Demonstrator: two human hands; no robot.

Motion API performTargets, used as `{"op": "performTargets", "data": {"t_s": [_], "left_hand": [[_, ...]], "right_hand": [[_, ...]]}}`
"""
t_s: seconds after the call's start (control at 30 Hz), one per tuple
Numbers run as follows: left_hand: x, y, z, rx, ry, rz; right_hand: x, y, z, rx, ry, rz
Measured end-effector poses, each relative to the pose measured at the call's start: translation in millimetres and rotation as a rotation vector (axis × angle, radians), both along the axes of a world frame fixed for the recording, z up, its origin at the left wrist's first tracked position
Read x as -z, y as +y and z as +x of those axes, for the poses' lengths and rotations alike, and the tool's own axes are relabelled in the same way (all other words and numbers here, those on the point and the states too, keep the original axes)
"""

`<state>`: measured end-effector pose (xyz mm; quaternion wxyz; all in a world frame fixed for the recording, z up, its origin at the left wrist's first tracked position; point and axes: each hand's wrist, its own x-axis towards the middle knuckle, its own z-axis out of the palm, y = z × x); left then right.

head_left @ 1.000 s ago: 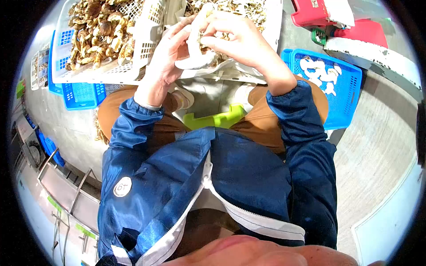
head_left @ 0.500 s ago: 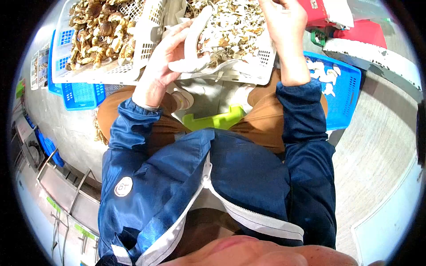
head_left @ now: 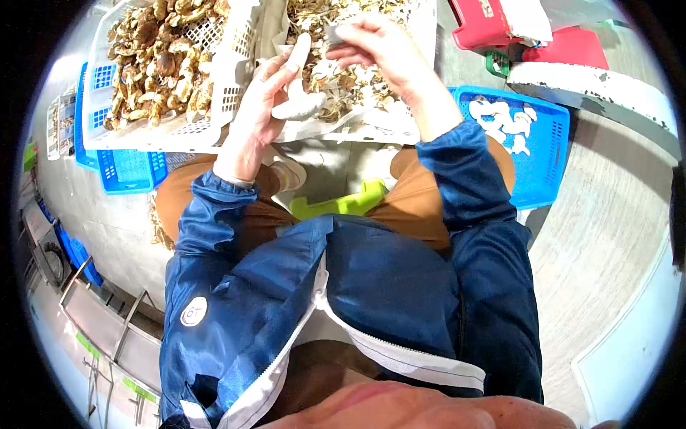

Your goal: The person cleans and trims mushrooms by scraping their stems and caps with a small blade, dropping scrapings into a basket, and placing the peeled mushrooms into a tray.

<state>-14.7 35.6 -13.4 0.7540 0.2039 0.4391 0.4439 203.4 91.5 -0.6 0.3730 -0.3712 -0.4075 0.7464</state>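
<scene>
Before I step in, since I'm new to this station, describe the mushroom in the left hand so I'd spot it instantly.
Find the white plastic tray of thin, pale scraps straight ahead. At its left near corner, the left hand holds a pale curved mushroom. Unlike the brown mushrooms heaped in the white perforated basket to the left, its visible side is almost entirely white.

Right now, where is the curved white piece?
In the head view, the curved white piece is left of centre near the top, in the left hand, over the near left part of the white tray of scraps.
</scene>
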Motion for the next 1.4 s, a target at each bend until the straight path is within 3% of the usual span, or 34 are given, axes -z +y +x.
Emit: {"op": "performTargets", "data": {"t_s": [0.03, 0.07, 0.1, 0.17, 0.23, 0.27, 0.3, 0.37, 0.43, 0.5, 0.6, 0.67, 0.7, 0.73, 0.83, 0.9, 0.93, 0.97, 1.0, 1.03, 1.07, 1.1, 1.13, 1.27, 1.3, 1.37, 1.4], "left_hand": [[-5.1, 0.2, 1.7, 0.007, -0.006, -0.003], [-13.6, -1.3, 4.3, 0.044, -0.107, 0.012], [-12.3, 0.0, 1.2, 0.033, -0.124, -0.006], [-4.0, 2.2, -6.7, 0.009, -0.169, -0.040], [1.7, 6.2, -8.4, -0.018, -0.017, -0.063], [7.3, 5.9, -8.4, -0.030, 0.065, -0.081], [9.7, 3.5, -7.3, -0.037, 0.145, -0.105], [8.8, -0.6, 0.5, -0.048, 0.209, -0.130], [-38.6, -3.9, 20.7, 0.096, 0.498, -0.046], [-55.7, -6.2, 20.2, 0.086, 0.649, 0.146], [-95.2, -17.8, 49.2, 0.048, 0.591, 0.428], [-89.9, -25.0, 56.1, 0.119, 0.617, 0.528], [-93.0, -29.9, 65.7, 0.146, 0.657, 0.608], [-102.3, -34.1, 74.4, 0.207, 0.753, 0.686], [-141.8, -61.1, 124.0, 0.324, 0.547, 0.693], [-150.9, -67.5, 142.0, 0.288, 0.556, 0.812], [-149.3, -65.8, 142.4, 0.313, 0.585, 0.828], [-145.2, -59.1, 137.8, 0.332, 0.618, 0.843], [-132.1, -55.0, 132.3, 0.311, 0.668, 0.939], [-130.2, -52.1, 119.4, 0.265, 0.701, 0.825], [-125.8, -47.7, 102.6, 0.260, 0.729, 0.720], [-124.4, -45.5, 80.1, 0.208, 0.779, 0.620], [-130.4, -52.1, 59.0, 0.152, 0.830, 0.542], [-103.7, -83.5, 12.0, 0.132, 0.787, 0.346], [-97.6, -92.5, -2.1, 0.121, 0.745, 0.280], [-96.2, -109.2, -23.2, -0.012, 0.763, 0.252], [-96.6, -115.9, -38.6, -0.035, 0.755, 0.253]], "right_hand": [[1.0, -4.3, -7.0, -0.086, 0.165, -0.047], [1.0, -10.0, -11.7, -0.084, -0.061, -0.027], [22.3, -3.7, -5.3, -0.016, -0.475, 0.334], [64.5, 12.1, 27.5, 0.218, -1.144, 0.414], [37.5, 16.3, 40.2, 0.212, -0.950, 0.355], [20.6, 7.7, 34.6, 0.248, -0.539, 0.230], [28.0, 7.3, 29.2, 0.205, -0.301, 0.198], [32.2, -2.8, 18.5, 0.082, -0.380, -0.056], [-2.1, -26.5, -2.9, 0.190, 0.175, -0.309], [-22.1, -34.3, -10.4, 0.136, 0.318, -0.216], [-40.3, -44.8, -5.5, 0.153, 0.377, -0.246], [-63.2, -67.9, 4.3, 0.176, 0.398, -0.183], [-67.0, -79.2, 10.4, 0.191, 0.531, -0.153], [-72.2, -89.8, 19.7, 0.271, 0.553, -0.139], [-90.3, -124.0, 81.9, 0.540, 0.694, -0.116], [-78.1, -137.1, 149.3, 0.819, 0.627, 0.206], [-93.4, -148.0, 194.7, 0.824, 0.613, 0.249], [-93.4, -165.9, 245.9, 0.633, 0.703, -0.081], [-91.8, -181.6, 269.1, 0.989, -0.205, 0.235], [-39.0, -178.9, 341.1, 0.919, 0.563, 0.265], [1.9, -185.3, 389.5, 0.971, 0.490, 0.047], [-48.7, -221.6, 321.9, 0.994, -0.295, 0.421], [-0.9, -239.1, 354.7, 0.983, -0.493, 0.357], [219.1, -301.8, 497.6, 1.127, 0.122, -0.474], [185.2, -317.9, 438.9, 0.952, -0.591, -0.024], [258.2, -301.4, 493.8, 1.196, -0.100, -0.704], [246.7, -292.0, 473.3, 1.161, -0.143, -0.691]]}}
